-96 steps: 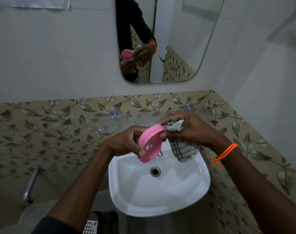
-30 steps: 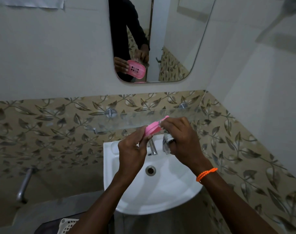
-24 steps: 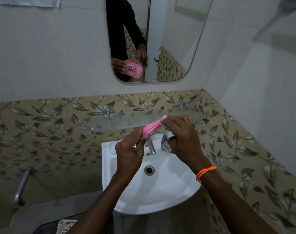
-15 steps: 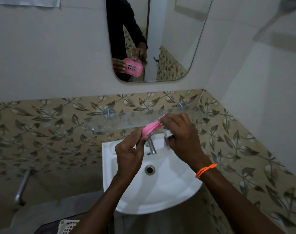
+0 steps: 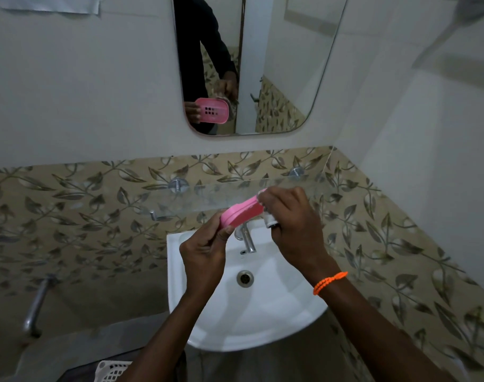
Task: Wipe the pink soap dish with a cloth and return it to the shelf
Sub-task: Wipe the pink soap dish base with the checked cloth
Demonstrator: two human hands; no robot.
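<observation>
The pink soap dish (image 5: 240, 215) is held nearly flat and edge-on above the tap, just in front of the glass shelf (image 5: 207, 195). My left hand (image 5: 205, 255) pinches its near left end between thumb and fingers. My right hand (image 5: 293, 224) grips the far right end with the cloth (image 5: 268, 220) bunched inside the fist; only a small pale bit of cloth shows. The mirror (image 5: 285, 64) reflects the dish's slotted bottom.
A white basin (image 5: 262, 304) with a chrome tap (image 5: 247, 238) sits below my hands. Two metal shelf mounts (image 5: 177, 184) stick out of the leaf-patterned tiles. A metal pipe (image 5: 38, 304) runs at lower left, and a white basket (image 5: 111, 370) lies at the bottom edge.
Since 3.2 s ago the dish went from upright over the basin to nearly flat, higher, close to the shelf. In the last second both hands and the dish barely shift.
</observation>
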